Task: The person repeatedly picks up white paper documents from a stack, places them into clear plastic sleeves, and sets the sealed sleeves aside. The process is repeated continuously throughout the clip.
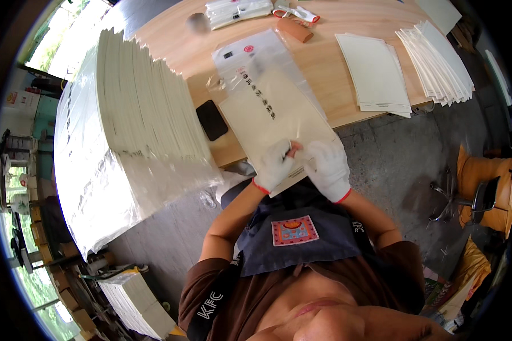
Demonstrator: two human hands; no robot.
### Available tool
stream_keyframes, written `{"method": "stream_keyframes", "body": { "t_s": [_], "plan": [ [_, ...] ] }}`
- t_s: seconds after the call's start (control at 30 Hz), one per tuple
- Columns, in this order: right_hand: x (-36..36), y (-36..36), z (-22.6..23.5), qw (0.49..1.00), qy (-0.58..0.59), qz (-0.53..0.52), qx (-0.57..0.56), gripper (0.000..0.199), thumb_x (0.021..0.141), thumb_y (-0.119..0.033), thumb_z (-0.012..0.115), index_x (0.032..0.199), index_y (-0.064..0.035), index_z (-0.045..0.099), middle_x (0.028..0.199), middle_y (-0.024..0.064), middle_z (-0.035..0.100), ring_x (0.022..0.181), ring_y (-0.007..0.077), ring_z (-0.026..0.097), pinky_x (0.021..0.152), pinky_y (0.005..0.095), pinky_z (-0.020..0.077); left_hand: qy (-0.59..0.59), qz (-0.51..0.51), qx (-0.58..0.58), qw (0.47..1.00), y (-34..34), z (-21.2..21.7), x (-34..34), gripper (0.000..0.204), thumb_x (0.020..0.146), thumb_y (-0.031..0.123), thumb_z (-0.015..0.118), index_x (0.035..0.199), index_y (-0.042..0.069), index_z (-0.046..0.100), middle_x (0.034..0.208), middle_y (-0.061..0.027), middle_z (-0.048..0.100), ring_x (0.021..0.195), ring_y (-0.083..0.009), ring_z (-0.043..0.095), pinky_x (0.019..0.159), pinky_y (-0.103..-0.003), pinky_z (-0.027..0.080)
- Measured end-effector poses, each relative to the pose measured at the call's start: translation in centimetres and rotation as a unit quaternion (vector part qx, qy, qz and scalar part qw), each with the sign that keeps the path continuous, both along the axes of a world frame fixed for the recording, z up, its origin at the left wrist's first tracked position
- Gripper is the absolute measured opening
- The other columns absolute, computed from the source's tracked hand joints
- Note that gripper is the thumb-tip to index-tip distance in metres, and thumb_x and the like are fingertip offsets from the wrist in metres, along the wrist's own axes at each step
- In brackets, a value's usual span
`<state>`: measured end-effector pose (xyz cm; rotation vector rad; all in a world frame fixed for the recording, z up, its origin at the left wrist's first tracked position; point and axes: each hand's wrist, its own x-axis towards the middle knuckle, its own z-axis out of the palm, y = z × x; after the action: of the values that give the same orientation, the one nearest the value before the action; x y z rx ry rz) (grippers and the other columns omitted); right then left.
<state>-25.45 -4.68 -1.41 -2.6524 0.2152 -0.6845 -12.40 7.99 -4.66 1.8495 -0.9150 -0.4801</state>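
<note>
Grey concrete floor point(392, 165) runs under a long wooden worktop point(324, 62), and the person sits at its near edge with both gloved hands over a cream booklet point(273, 119). That booklet lies inside a clear plastic sleeve point(267, 62), slanting from the middle of the worktop out past the near edge toward the person's lap.

Left hand point(274, 165), in a white glove with a red cuff, is curled shut, pinching the booklet's near corner between thumb and fingers. Right hand point(327, 167), gloved the same way, presses against the same corner just beside the left, its fingers bent around the sleeve's edge; the two gloves touch at the fingertips.

Just left of the booklet a black phone point(211, 120) lies flat near the worktop's near edge. Beyond it, along the left end, a tall stack of booklets point(148, 108) leans, wrapped in clear film point(79, 170) that hangs off the edge. Toward the right end sit a flat pile of white sheets point(375, 74) and, beside it, a fanned row of more sheets point(438, 59). At the far edge lie a bundle of sleeves point(236, 11) and a brown roll point(294, 29). An orange chair point(486, 187) stands on the floor at the right.
</note>
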Motion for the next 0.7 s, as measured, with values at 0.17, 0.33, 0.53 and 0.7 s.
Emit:
{"method": "stream_keyframes", "body": {
  "t_s": [0.17, 0.33, 0.53, 0.7],
  "plan": [
    [-0.3, -3.7, -2.9, 0.963, 0.246, -0.107, -0.022, 0.022, 0.081, -0.02, 0.054, 0.099, -0.0072, 0.055, 0.086, 0.0148, 0.063, 0.076, 0.0318, 0.063, 0.064, 0.0463, 0.0481, -0.342, 0.014, 0.008, 0.94, 5.5, -2.2, -2.5, 0.017, 0.069, 0.005, 0.064, 0.086, 0.007, 0.06, 0.079, -0.0072, 0.059, 0.077, -0.0262, 0.058, 0.067, -0.037, 0.046],
    [-2.1, -3.2, -3.8, 0.946, 0.305, -0.009, -0.108, 0.015, 0.079, -0.02, 0.051, 0.078, -0.0058, 0.057, 0.061, 0.0135, 0.062, 0.053, 0.0317, 0.064, 0.047, 0.0483, 0.048, -0.175, 0.277, 0.065, 0.942, 12.5, -6.2, -2.2, 0.015, 0.074, 0.005, 0.066, 0.083, 0.007, 0.055, 0.075, -0.0053, 0.056, 0.067, -0.0199, 0.053, 0.059, -0.032, 0.042],
    [-6.8, 0.2, 2.7, 0.829, 0.537, 0.131, -0.089, 0.024, 0.081, -0.021, 0.049, 0.078, -0.0044, 0.065, 0.072, 0.0113, 0.068, 0.068, 0.0304, 0.069, 0.063, 0.0465, 0.0534, 0.176, 0.219, -0.15, 0.948, 18.6, -5.3, -11.2, 0.014, 0.082, 0.002, 0.062, 0.084, 0.007, 0.049, 0.077, -0.003, 0.054, 0.066, -0.0102, 0.05, 0.062, -0.024, 0.043],
    [-5.5, -0.5, 0.4, 0.836, 0.496, 0.216, -0.097, 0.024, 0.081, -0.024, 0.051, 0.087, -0.0055, 0.065, 0.067, 0.0151, 0.066, 0.062, 0.0309, 0.067, 0.048, 0.047, 0.0508, -0.047, 0.152, -0.062, 0.985, 14.7, -3.7, -7.3, 0.018, 0.075, 0.001, 0.066, 0.075, 0.007, 0.048, 0.067, -0.0048, 0.052, 0.059, -0.0146, 0.049, 0.057, -0.027, 0.043]
  ]
}}
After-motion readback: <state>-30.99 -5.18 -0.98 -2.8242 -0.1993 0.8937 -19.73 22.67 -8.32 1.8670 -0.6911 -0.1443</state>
